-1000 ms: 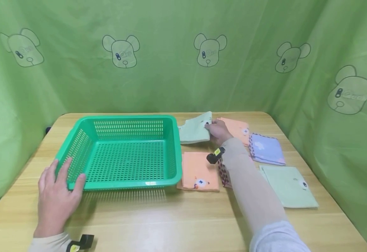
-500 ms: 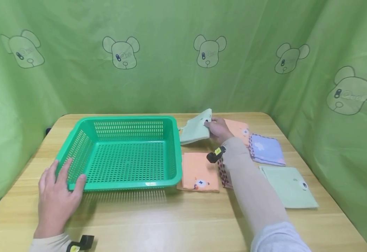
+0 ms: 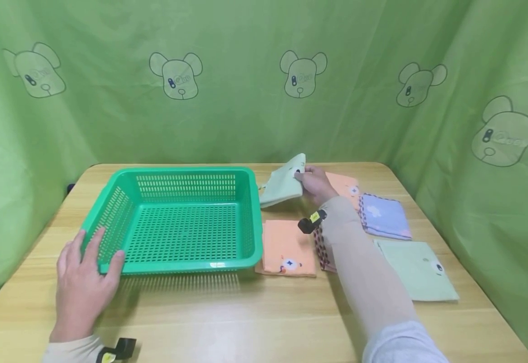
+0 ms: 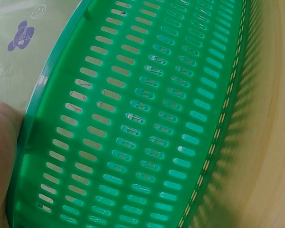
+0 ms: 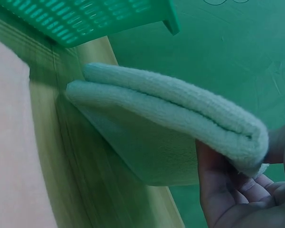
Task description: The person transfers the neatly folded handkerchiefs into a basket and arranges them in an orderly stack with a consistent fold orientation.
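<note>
My right hand (image 3: 317, 184) pinches a folded pale green towel (image 3: 283, 182) by its right edge, thumb on top. In the right wrist view, the folded layers of the green towel (image 5: 166, 109) tilt up from the table, with the fingers (image 5: 218, 180) underneath. My left hand (image 3: 84, 282) rests with spread fingers on the near left corner of a green plastic basket (image 3: 191, 266). Nothing lies inside that basket. The left wrist view has part of the hand at the basket's rim (image 4: 42, 78).
Below the raised towel lies a folded orange towel (image 3: 288, 247). Farther right are another orange towel (image 3: 343, 185), a blue towel (image 3: 385, 216) and a second green towel (image 3: 418, 269). My right forearm partly covers a checked-edge towel (image 3: 322, 249). Green curtains (image 3: 246, 126) surround the wooden table (image 3: 209, 322).
The right hand has raised the green towel's right side a little, tilting it more steeply. My left hand and the basket have stayed in place.
</note>
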The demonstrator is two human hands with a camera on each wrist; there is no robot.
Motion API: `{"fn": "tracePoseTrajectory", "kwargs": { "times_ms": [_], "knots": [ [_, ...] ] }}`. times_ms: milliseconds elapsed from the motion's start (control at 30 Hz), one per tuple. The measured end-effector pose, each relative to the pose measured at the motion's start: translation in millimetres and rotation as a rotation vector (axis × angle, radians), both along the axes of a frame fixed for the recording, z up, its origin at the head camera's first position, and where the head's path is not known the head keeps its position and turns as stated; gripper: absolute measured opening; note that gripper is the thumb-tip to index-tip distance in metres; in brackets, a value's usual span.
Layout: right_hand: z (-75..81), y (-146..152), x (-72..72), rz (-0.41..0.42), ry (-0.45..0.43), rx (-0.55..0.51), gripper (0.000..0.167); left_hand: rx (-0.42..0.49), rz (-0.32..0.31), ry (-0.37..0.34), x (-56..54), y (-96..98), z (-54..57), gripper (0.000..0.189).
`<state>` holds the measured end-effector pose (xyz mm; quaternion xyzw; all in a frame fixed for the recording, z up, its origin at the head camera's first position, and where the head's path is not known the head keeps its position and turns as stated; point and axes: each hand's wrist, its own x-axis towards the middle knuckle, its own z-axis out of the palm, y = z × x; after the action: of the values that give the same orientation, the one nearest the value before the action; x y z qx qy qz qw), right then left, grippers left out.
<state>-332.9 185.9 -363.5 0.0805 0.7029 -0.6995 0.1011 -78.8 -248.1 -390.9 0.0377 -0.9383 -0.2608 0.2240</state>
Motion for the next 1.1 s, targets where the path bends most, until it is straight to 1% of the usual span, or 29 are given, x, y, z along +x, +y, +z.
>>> {"fn": "tracePoseTrajectory", "kwargs": {
  "times_ms": [233,400,567,867,1100],
  "knots": [
    [7.4,-1.4,4.0,0.009,0.016,0.007,0.044,-0.001,0.0,0.006,0.2,0.3,0.1,0.062],
    [11.4,-1.6,5.8,0.017,0.018,-0.01,0.044,0.002,0.004,0.009,0.2,0.4,-0.1,0.062],
    [14.3,-2.5,7.8,-0.003,0.02,-0.027,0.041,0.0,0.002,0.017,0.0,0.3,-0.3,0.061],
    [21.5,-2.1,8.9,-0.014,0.03,-0.014,0.042,0.001,0.006,0.015,-0.2,0.4,-1.2,0.061],
    [31.0,-2.8,10.8,-0.003,0.042,-0.071,0.044,0.002,0.011,0.004,0.0,0.6,-0.5,0.062]
  ]
}}
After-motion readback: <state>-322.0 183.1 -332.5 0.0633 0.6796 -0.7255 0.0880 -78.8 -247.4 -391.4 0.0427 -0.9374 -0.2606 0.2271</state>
